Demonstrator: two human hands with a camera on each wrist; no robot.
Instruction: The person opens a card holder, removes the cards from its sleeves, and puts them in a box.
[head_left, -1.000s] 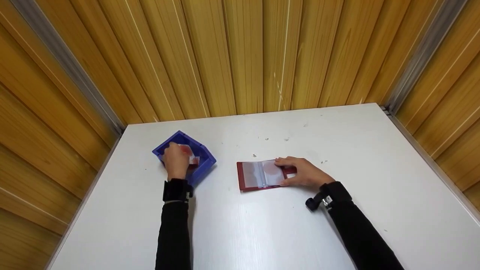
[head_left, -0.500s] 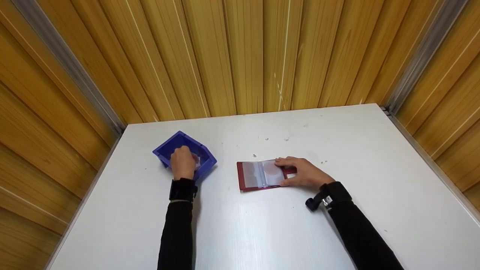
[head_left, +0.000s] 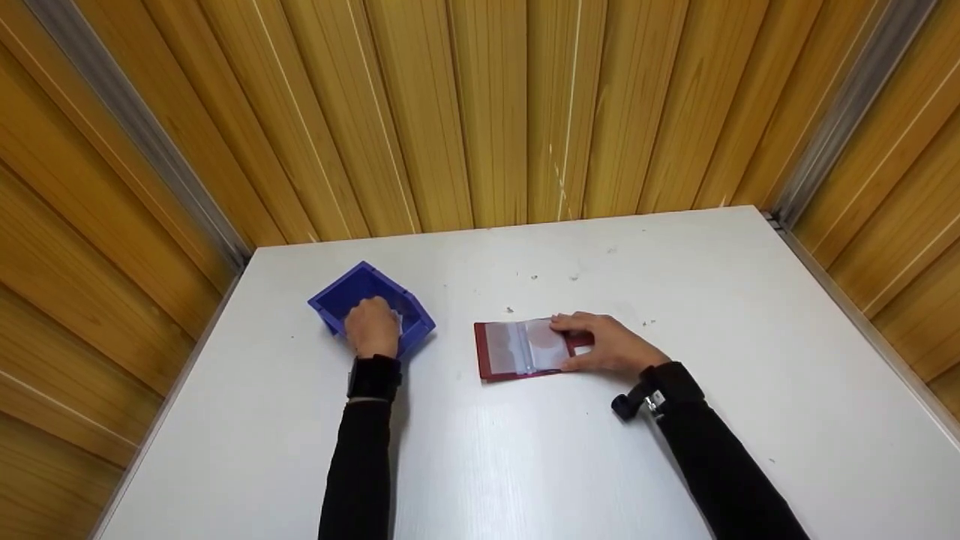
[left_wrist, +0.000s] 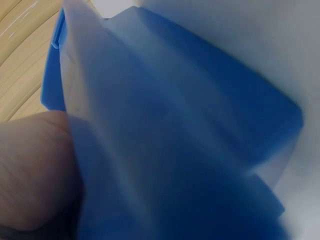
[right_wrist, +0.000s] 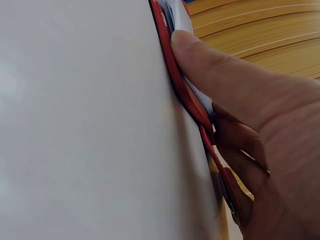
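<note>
From above, our head view looks down on the white worktop (head_left: 525,450). Our left wrist view presses close into the blue plastic bin (left_wrist: 200,150), our right wrist view skims the open red card holder (right_wrist: 187,97); the head view shares both.

Long black sleeves (head_left: 360,465), black wrist-mounted cameras (head_left: 373,377), bare hands (head_left: 371,328)

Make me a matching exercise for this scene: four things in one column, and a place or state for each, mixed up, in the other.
Things:
1. blue bin
2. red card holder
3. left hand
4. right hand

Places or states:
A. lies open on the table, clear sleeves up
B. reaches down into the bin
C. stands near the table's far left corner
D. presses on the card holder's right side

Pairs: 1-C, 2-A, 3-B, 4-D
</note>
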